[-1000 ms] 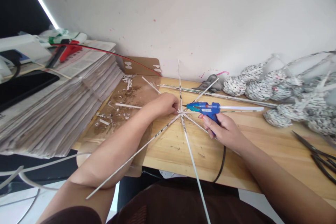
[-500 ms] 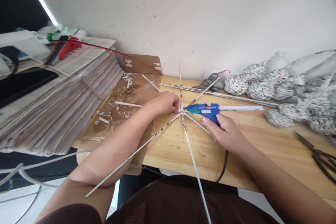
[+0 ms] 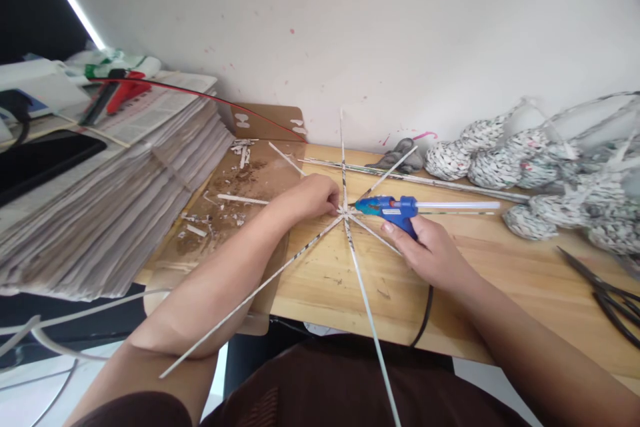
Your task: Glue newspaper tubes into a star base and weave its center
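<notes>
Several thin rolled-paper sticks cross at one centre and spread out like a star over the wooden table. My left hand is closed at that centre, its fingertips pinching the sticks beside the crossing. In my right hand is a blue hot glue gun, gripped by its handle. Its nozzle points left, at or just above the crossing; contact cannot be made out. A clear glue stick juts from the gun's back end. My left forearm lies over part of the sticks on the left.
Bundled newspapers stand at left, bearing a phone and red-handled tool. Paper scraps litter a brown board. Woven paper pieces lie at back right, near grey cloth. Black scissors rest at the right edge.
The glue gun has tilted or shifted very slightly, so a paper stick now shows below its glue stick. Both hands keep their places; the whole view has drifted a little.
</notes>
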`<state>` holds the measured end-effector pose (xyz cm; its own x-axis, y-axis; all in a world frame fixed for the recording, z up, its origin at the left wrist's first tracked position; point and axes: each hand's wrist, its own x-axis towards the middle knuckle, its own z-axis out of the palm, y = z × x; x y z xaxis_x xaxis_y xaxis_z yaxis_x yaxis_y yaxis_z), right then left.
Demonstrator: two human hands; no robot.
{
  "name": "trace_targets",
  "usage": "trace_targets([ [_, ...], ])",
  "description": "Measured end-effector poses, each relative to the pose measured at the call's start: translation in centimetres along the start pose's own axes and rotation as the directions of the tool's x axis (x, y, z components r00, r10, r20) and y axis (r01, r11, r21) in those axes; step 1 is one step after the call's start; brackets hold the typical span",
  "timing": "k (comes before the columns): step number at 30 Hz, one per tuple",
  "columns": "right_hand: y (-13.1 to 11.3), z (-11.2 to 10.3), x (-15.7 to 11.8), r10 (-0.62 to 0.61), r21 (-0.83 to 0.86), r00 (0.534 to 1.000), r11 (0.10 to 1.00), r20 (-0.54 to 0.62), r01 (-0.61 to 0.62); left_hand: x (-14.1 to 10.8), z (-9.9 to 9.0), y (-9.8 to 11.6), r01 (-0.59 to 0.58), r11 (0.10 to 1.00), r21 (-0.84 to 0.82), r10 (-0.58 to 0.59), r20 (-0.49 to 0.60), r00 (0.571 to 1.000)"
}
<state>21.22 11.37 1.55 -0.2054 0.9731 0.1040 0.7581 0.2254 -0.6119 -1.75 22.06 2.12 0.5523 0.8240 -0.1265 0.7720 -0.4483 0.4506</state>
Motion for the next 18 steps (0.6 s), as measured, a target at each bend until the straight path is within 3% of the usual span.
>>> trace_targets([
  [13, 0.07, -0.15, -0.04, 0.035, -0.05, 0.998, 0.998, -0.048, -0.038, 0.25, 0.36, -0.48, -0.006, 1.0, -0.001, 0.006, -0.01, 1.0],
  [18, 0.12, -0.47, -0.07, 0.014, -0.077, 1.0, 0.997, -0.006, -0.014, 0.25, 0.45, -0.54, -0.008, 1.0, -0.009, 0.008, -0.019, 1.0],
])
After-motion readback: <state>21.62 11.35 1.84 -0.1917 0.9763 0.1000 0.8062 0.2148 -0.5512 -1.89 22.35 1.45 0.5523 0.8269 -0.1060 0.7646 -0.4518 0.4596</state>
